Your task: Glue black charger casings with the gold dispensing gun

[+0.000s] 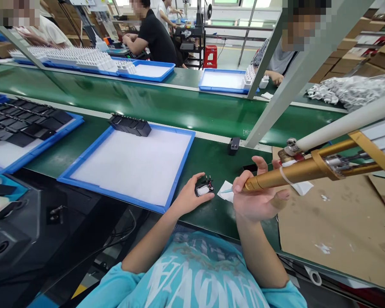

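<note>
My left hand (189, 197) grips a small black plug housing (204, 188) between thumb and fingers, just above the green bench. The housing is open on top, with a white part inside and metal pins at its far edge. In my right hand (256, 201) is a gold dispensing gun (285, 174), slanting down to the left. Its thin pale-blue nozzle (227, 191) points toward the housing, a short gap away. Beneath the nozzle lies a piece of white paper (223, 194). Another black plug housing (234, 146) stands farther back on the bench.
Left of my hands is a blue-rimmed tray (182, 162) with a row of black housings (130, 124) at its back. A fuller tray (78, 121) sits farther left. Cardboard (336, 231) covers the bench at right. A metal post (285, 102) rises ahead; co-workers sit beyond the green belt (167, 102).
</note>
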Available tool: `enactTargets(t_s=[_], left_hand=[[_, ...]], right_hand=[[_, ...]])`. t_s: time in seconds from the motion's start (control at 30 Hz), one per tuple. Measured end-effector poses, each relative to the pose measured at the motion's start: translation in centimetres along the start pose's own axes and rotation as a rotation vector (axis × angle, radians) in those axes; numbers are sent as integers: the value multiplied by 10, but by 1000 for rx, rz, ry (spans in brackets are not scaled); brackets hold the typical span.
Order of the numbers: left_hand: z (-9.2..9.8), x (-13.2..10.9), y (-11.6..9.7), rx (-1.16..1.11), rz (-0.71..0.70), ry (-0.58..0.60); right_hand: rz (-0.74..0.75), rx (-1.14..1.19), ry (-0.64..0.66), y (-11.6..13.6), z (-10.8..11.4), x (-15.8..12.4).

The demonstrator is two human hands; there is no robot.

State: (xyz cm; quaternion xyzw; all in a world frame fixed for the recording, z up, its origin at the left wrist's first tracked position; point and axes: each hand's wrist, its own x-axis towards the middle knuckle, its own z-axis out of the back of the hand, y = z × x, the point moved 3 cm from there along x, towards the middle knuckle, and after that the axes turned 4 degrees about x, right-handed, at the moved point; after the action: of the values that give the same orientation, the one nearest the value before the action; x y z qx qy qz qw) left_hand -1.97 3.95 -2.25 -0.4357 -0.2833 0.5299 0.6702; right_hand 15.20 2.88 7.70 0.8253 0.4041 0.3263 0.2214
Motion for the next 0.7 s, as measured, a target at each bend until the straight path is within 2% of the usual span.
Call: enactTargets(t_s=[0.17,0.23,0.4,0.57,0.7], left_hand=[[-12,15,-4,-329,-56,62],[-15,17,-5,-351,-74,40],[-12,12,-6,-124,-190,-140],[-9,8,-9,36,-298,-113],[-2,3,-17,275,-360,-82]], right_hand=[[7,-23,-13,1,7,2],[-6,-31,-15,1,10,3],[-17,-7,-10,2,13,2],[-23,39,18,3,14,3],[-21,33,23,2,15,2]])
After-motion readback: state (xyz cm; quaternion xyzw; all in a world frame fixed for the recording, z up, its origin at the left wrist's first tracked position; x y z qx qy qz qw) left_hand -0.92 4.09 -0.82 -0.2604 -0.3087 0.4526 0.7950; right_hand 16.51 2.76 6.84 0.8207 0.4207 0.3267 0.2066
